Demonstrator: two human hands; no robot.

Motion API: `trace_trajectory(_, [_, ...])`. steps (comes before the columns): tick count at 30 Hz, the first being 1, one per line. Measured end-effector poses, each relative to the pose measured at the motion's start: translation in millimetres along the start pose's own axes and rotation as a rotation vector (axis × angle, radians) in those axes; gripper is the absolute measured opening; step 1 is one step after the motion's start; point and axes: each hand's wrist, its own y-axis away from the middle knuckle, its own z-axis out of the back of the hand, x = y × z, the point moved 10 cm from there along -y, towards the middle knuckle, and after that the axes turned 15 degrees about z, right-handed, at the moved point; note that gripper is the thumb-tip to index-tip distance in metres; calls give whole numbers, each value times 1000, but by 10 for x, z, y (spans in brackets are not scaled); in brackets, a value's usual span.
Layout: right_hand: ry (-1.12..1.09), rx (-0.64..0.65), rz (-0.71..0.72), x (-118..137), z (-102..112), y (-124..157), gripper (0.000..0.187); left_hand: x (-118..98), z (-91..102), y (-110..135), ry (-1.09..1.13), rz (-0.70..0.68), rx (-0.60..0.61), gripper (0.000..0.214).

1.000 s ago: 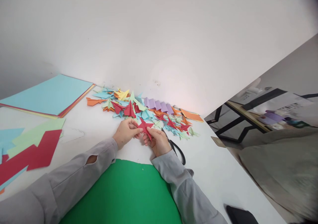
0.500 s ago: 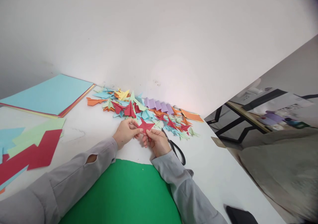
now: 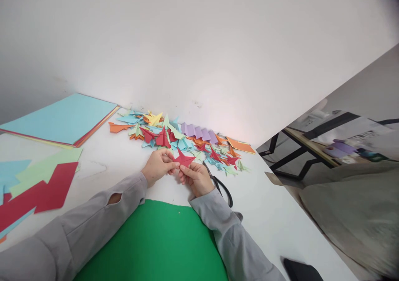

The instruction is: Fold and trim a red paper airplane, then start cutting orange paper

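Red paper star: it is in front of the person, between the two hands, a little above the table (image 3: 258, 218) as it seems; the red paper star (image 3: 185, 159) shows its points upward and to the right.
Left hand: the left hand (image 3: 156, 168) pinches the left side of the star, thumb against bent fingers, with a narrow grip.
Right hand: the right hand (image 3: 200, 180) also grips narrowly, the thumb on the lower edge of the star and the fingers curled below.
Weight and stiffness: I judge it very light, thin but rather firm where the paper is folded; dry, so probably not slippery.
Weak places: the thin points can probably bend or crease easily; a hard squeeze may spoil them.
Where to hold: best near the thick middle, with fingertips and soft pressure.
Hidden parts: the fingers cover the lower and left parts of the star, and its underside is not visible.
Scissors: the blades of the scissors (image 3: 229, 197) are partly behind the right hand.
Black object: the black object (image 3: 302, 269) is cut by the lower border; I cannot tell what it is.
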Motion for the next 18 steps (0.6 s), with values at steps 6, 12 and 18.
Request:
trace_trajectory(6, [-22, 22, 14, -3, 4, -14, 27, 26, -6, -23, -5, 22, 53, 35])
trace_trajectory(12, [-43, 31, 14, 6, -4, -12, 25, 34, -43, -15, -5, 38, 83, 34])
trace_trajectory(18, [-7, -20, 10, 15, 28, -7, 30, 15, -39, 2, -10, 9, 47, 40])
